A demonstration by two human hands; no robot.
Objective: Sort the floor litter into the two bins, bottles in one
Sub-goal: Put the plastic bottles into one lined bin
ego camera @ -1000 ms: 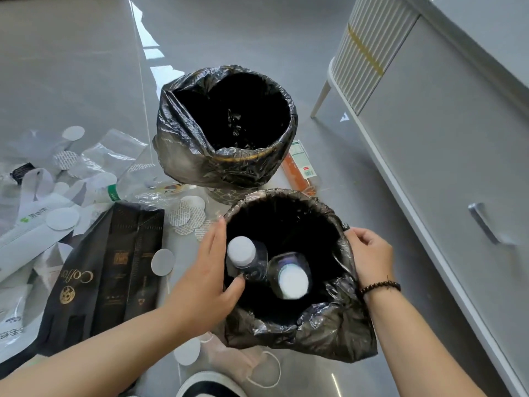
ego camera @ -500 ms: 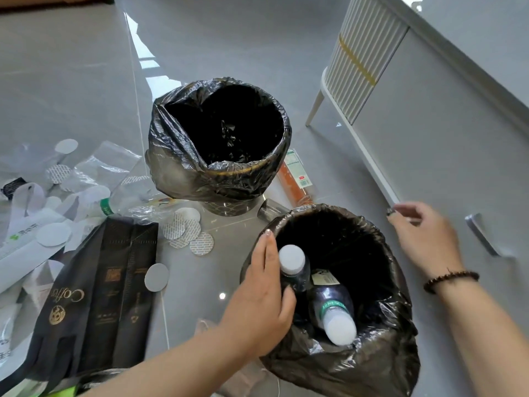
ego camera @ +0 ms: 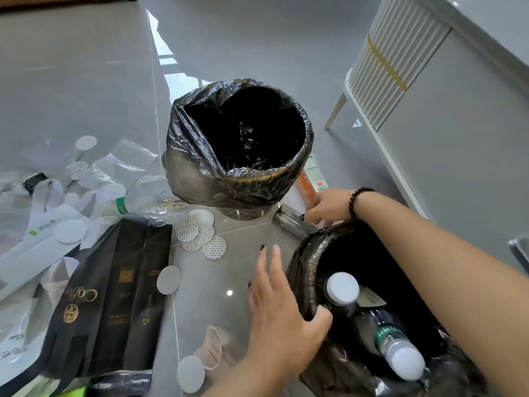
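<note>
Two bins lined with black bags stand on the grey floor [ego camera: 86,67]. The far bin [ego camera: 200,179] shows only dark bag inside. The near bin [ego camera: 300,270], at the lower right, holds two bottles: one upright with a white cap [ego camera: 343,288], the other [ego camera: 396,348] leaning with its white cap toward the viewer and a green label round its neck.

The left hand [ego camera: 282,308] rests against the near bin's left rim, fingers straight and pointing away, thumb hooked over the rim into the bag; it holds nothing else.

The right hand [ego camera: 326,207] reaches over the near bin to the floor between the two bins, fingers curled down at an orange carton [ego camera: 307,184] that lies beside the far bin. Whether it has the carton gripped I cannot tell. A shiny metal can [ego camera: 289,223] lies on its side just left of that hand. A bead bracelet [ego camera: 356,200] is on the wrist.

Left of the bins the litter is spread out: a black coffee bag [ego camera: 114,296], white round discs [ego camera: 200,234], clear plastic bags [ego camera: 126,159], a clear bottle with a green band [ego camera: 137,200] and white paper bags [ego camera: 34,239]. A white ribbed cabinet [ego camera: 392,67] stands at the upper right.
</note>
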